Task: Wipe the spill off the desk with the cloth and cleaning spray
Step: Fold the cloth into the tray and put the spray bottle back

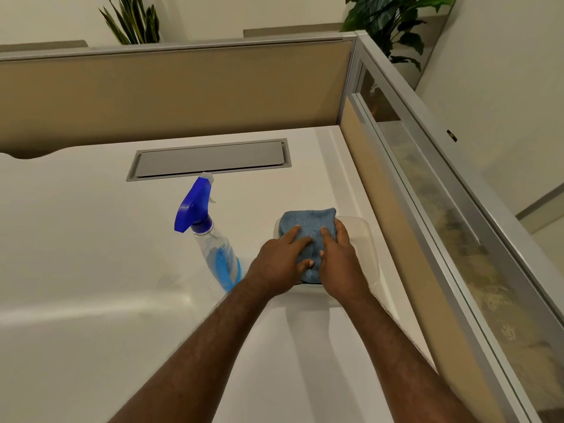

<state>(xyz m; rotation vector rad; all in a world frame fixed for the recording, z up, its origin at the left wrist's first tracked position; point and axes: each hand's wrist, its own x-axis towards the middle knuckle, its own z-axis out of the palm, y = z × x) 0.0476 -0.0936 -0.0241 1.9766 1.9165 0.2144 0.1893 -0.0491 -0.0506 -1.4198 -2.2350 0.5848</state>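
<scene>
A folded blue cloth (308,227) lies in a clear plastic tray (364,239) near the right edge of the white desk (91,270). My left hand (279,264) rests flat on the cloth's near left part, fingers spread. My right hand (341,264) presses on the cloth's right side with its fingers curled over the edge. A clear spray bottle (213,248) with blue liquid and a blue trigger head stands just left of my left hand. No spill shows clearly on the desk.
A grey cable-tray lid (210,160) is set into the desk behind the bottle. Beige partition panels (171,96) wall the desk at the back and right (393,227). Plants (134,19) stand beyond the partition.
</scene>
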